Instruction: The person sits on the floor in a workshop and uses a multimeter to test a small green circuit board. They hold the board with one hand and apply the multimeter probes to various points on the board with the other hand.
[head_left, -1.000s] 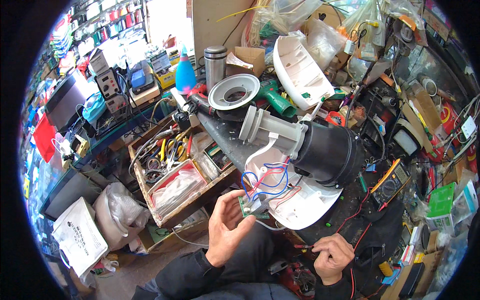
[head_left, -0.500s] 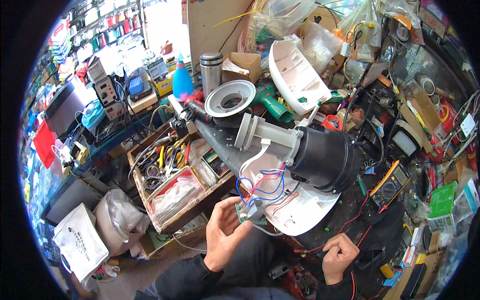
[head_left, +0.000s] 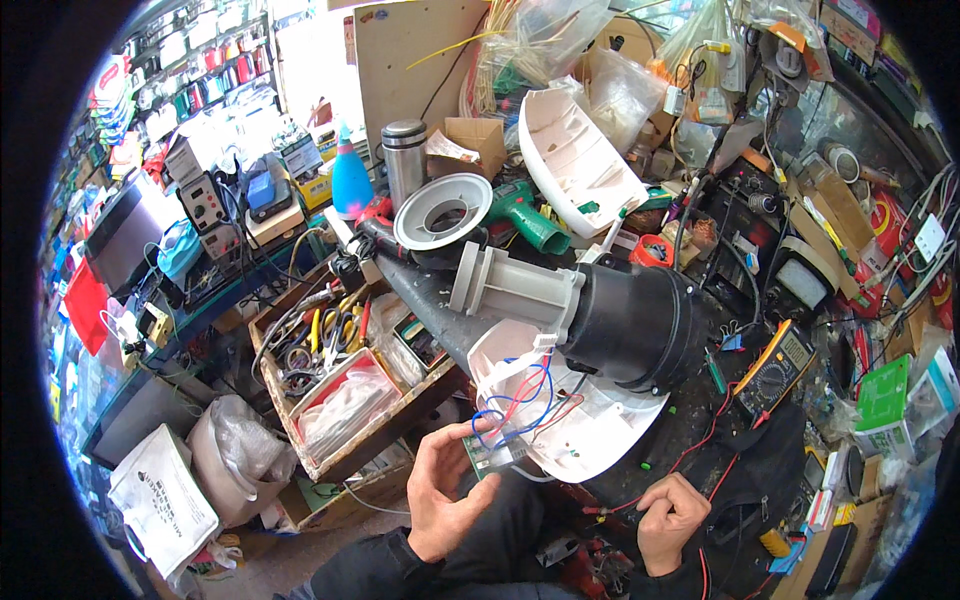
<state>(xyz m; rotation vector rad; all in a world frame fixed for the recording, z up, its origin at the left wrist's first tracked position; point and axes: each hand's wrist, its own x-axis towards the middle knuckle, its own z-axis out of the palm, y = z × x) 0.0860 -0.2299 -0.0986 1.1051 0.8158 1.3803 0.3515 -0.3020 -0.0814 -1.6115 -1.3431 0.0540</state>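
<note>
My left hand (head_left: 440, 500) grips a small green circuit board (head_left: 490, 458) by its edges, thumb on one side and fingers on the other. Blue, red and white wires (head_left: 520, 400) run up from the board to a black motor housing (head_left: 635, 325) with a grey plastic neck (head_left: 515, 290). That housing lies on its side, partly over a white curved plastic shell (head_left: 600, 435). Lower right, my right hand (head_left: 672, 520) is curled into a loose fist beside a red test lead (head_left: 622, 505); nothing shows in its fingers.
A yellow-and-black multimeter (head_left: 778, 370) lies at the right. Left of the bench end stands a wooden drawer (head_left: 385, 435) with scissors, pliers and a tray. Behind are a grey ring-shaped part (head_left: 410, 225), a green heat gun (head_left: 540, 225), a steel flask (head_left: 404, 165) and another white shell (head_left: 570, 150).
The whole view has shifted slightly, so most things sit a little further left. The circuit board is tilted differently in my left hand. My right hand stays curled near the same spot.
</note>
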